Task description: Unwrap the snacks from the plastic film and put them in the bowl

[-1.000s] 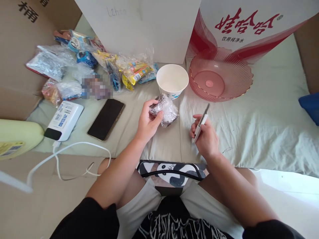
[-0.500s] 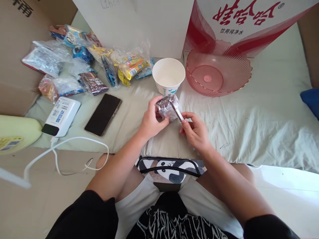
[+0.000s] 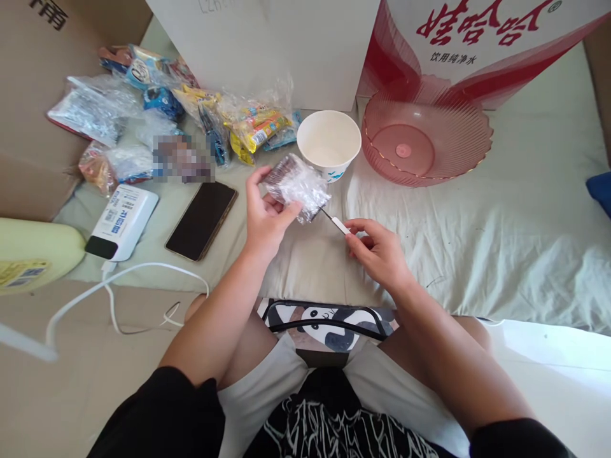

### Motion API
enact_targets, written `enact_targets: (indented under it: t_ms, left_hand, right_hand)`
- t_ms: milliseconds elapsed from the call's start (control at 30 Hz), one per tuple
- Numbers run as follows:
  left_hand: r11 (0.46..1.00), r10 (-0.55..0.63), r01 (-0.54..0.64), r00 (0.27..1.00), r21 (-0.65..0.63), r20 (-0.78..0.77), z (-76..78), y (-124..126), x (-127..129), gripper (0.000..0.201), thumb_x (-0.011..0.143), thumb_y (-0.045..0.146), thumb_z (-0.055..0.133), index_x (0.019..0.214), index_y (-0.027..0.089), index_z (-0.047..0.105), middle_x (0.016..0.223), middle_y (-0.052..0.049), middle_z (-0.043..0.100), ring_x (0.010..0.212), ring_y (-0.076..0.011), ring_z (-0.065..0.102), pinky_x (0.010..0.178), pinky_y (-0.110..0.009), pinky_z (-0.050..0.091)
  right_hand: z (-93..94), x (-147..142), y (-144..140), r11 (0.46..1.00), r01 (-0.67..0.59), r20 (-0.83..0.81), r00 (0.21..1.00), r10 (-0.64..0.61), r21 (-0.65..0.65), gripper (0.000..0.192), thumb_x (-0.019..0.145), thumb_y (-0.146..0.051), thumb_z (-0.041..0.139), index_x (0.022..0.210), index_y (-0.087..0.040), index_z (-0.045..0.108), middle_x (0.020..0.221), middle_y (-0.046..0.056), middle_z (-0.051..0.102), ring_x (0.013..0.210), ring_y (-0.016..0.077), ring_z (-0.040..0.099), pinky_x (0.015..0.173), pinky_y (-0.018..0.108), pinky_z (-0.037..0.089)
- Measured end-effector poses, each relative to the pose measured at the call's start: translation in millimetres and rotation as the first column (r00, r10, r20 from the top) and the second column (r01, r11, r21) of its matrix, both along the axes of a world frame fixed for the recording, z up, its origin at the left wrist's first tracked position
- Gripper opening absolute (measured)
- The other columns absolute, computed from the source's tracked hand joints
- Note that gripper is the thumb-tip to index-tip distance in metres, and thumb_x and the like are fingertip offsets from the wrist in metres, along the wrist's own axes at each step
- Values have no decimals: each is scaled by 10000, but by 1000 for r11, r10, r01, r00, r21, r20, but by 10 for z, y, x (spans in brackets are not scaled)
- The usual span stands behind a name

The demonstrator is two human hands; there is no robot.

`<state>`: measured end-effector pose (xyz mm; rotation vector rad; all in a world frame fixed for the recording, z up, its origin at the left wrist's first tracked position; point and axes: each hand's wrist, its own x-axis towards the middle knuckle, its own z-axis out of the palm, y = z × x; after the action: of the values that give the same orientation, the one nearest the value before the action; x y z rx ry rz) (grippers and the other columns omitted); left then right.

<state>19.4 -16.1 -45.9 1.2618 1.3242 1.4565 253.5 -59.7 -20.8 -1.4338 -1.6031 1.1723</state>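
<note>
Nearest the camera are the person's black sleeves (image 3: pixel 162 407) and pale shorts (image 3: pixel 262 366), and between the knees a panda-print panel (image 3: pixel 329 331) with a black handle across it. Just beyond, above the light green sheet (image 3: pixel 477 254), are the two bare hands.

The right hand (image 3: pixel 379 254) pinches a slim white-handled knife (image 3: pixel 340 224) between thumb and forefinger, the other fingers curled in under the palm. The blade points up and leftward, its tip at the lower right corner of a brown packet in crinkled clear wrap (image 3: pixel 298 187); whether it has pierced the wrap cannot be told.

The left hand (image 3: pixel 267 219) grips that packet at its left end: the thumb lies along the near edge and the forefinger reaches round the far left corner, with the other fingers partly hidden beneath. The rest of the packet sticks out to the right of these fingers, tilted, well apart from the right hand's fingers.

To the left lie a black phone (image 3: pixel 201 221), a white power bank (image 3: pixel 123 222) with a white cable (image 3: pixel 138 268) plugged in, and a pale yellow bottle (image 3: pixel 41 251). Just past the packet stands a white paper bowl (image 3: pixel 329 137), and right beside it a pink ribbed bowl (image 3: pixel 458 152). Snack packets (image 3: pixel 260 130) are heaped farther left, before a white carton (image 3: pixel 286 51).
</note>
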Motion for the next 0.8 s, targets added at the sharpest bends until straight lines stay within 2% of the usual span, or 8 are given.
enact_targets:
  t_ms: [133, 233, 367, 467, 567, 667, 733, 800]
  left_hand:
    - [999, -1, 2, 1000, -37, 5, -54, 26, -66, 909, 699, 786, 798, 1373, 367, 354, 1256, -78, 619, 1055, -243, 708, 852, -374, 595]
    - [996, -82, 80, 996, -29, -41, -50, -81, 65, 886, 693, 751, 822, 1328, 318, 381, 1175, -65, 630, 988, -217, 711, 844, -350, 583]
    - [966, -255, 243, 950, -87, -182, 21, -259, 246, 585, 794, 574, 786, 1199, 256, 508, 1070, -48, 666, 876, -188, 695, 791, -325, 574]
    - [981, -192, 176, 941, -84, -278, 64, -252, 233, 381, 825, 482, 744, 1068, 227, 598, 1200, -87, 689, 1074, -227, 682, 893, -344, 565]
    - [994, -75, 53, 969, -99, -235, 77, -159, 163, 319, 842, 464, 720, 1029, 226, 621, 1168, -82, 710, 1090, -218, 682, 879, -323, 568]
    - [987, -49, 20, 982, -159, -183, 106, -107, 136, 263, 802, 385, 741, 971, 225, 616, 1014, -50, 730, 893, -181, 691, 733, -281, 564]
    - [966, -93, 74, 994, -249, -62, 147, -117, 153, 255, 765, 318, 715, 971, 231, 593, 930, -31, 734, 748, -159, 670, 606, -258, 533]
    - [915, -169, 194, 980, -353, 100, 195, -142, 183, 327, 713, 259, 675, 1025, 244, 575, 886, -11, 740, 625, -138, 634, 511, -240, 493]
  right_hand:
    - [-48, 201, 53, 987, 70, 206, 974, -99, 146, 249, 905, -369, 640, 1072, -223, 751, 953, 49, 723, 628, 133, 587, 634, 307, 480]
    - [-98, 359, 133, 945, 115, 402, 884, -238, 307, 226, 892, -347, 645, 1050, -222, 745, 1004, 80, 732, 716, 184, 612, 661, 324, 461]
    - [-137, 484, 212, 922, 129, 585, 739, -335, 365, 204, 910, -308, 614, 1056, -225, 730, 1040, 103, 728, 853, 259, 650, 743, 373, 468]
    - [-125, 502, 216, 890, 153, 614, 674, -411, 429, 200, 909, -258, 601, 1068, -236, 721, 1083, 119, 724, 1012, 320, 646, 899, 475, 487]
    - [-92, 445, 173, 870, 109, 504, 777, -377, 481, 237, 913, -238, 577, 1112, -230, 705, 1155, 137, 699, 1096, 325, 642, 984, 515, 498]
    - [-73, 322, 111, 894, -42, 352, 927, -132, 445, 315, 915, -274, 580, 1215, -227, 668, 1229, 137, 689, 1149, 301, 659, 1022, 480, 528]
    - [-72, 230, 81, 909, -112, 264, 964, 2, 401, 422, 905, -308, 608, 1320, -231, 625, 1295, 132, 687, 1175, 295, 659, 1023, 466, 540]
    - [-72, 154, 70, 923, -138, 204, 977, 67, 360, 515, 886, -300, 629, 1396, -237, 593, 1291, 119, 698, 1113, 275, 673, 976, 443, 557]
